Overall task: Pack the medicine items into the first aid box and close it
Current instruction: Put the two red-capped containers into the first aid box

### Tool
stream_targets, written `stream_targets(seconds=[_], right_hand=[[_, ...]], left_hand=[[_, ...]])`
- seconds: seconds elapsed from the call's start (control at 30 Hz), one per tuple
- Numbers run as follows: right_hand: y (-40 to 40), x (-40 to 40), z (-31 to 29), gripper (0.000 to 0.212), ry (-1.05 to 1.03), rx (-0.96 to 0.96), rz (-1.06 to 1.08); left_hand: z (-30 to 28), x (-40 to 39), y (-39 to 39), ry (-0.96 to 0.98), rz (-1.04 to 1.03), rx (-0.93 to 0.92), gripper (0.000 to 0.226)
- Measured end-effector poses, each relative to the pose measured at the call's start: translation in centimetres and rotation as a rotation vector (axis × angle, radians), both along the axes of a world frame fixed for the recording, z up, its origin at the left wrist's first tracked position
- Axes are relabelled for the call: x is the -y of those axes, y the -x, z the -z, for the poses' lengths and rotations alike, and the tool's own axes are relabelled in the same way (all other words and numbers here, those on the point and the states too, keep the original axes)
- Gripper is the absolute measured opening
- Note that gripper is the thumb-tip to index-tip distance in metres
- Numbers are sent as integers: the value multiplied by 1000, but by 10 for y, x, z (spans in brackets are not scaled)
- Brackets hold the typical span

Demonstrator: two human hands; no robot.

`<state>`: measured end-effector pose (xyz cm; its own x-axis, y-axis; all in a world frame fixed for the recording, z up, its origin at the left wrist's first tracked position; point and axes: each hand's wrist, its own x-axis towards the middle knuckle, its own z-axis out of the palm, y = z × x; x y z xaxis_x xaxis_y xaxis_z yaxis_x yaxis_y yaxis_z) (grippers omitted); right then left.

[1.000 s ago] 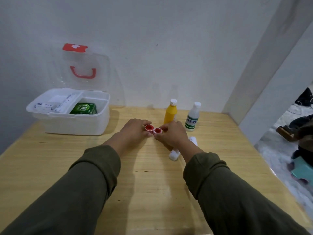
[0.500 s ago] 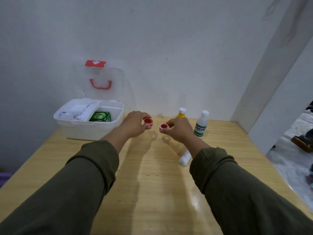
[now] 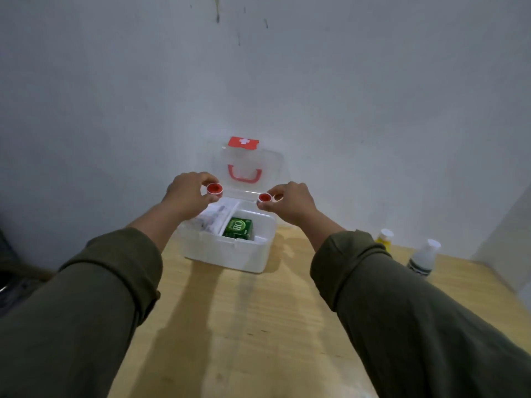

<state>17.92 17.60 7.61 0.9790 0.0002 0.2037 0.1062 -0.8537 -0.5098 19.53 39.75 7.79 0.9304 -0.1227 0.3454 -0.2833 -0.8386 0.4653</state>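
Note:
The white first aid box (image 3: 227, 255) stands open against the wall, its clear lid (image 3: 247, 165) upright with a red handle and a red cross tab. Inside lie a green packet (image 3: 238, 228) and some white packets (image 3: 216, 216). My left hand (image 3: 188, 195) pinches a small round red tin (image 3: 214, 188) above the box's left side. A second small red tin (image 3: 264, 198) is pinched by my right hand (image 3: 290, 203) over the box's right side. A yellow bottle (image 3: 383, 239) and a white bottle (image 3: 422, 258) stand on the table to the right.
The wooden table (image 3: 244, 326) runs up to a grey wall behind the box. A wall corner rises at the far right. Dark objects lie on the floor past the table's left edge.
Both hands have lifted the two red tins from the middle of the table and carried them left, over the open box. The view has turned toward the box.

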Motion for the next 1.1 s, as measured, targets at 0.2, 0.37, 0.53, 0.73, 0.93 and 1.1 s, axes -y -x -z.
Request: stream_targets(seconds=[0.2,0.37,0.53,0.73,0.93,1.1], right_hand=[[-40,-57,18,49,4,-40,-79],[-62,-80,26,46,-54,-73,-92],[-72,-93,34,48,-82,-99,-104],[-75,-97,39,48,-71,-144,-100],[-72,-100,37,49,-29,-127,-115],[-73,-101,39,52,20,-112,-93]], left_hand=[[18,-36,-23,-5,-63,-57,41],[26,-47,-37,3,-77,-85,43],[28,-47,-46,19,-65,-99,44],[36,-43,-55,72,-43,-109,41],[39,-38,-58,94,-3,-121,38],[41,-40,-58,64,-6,-126,39]])
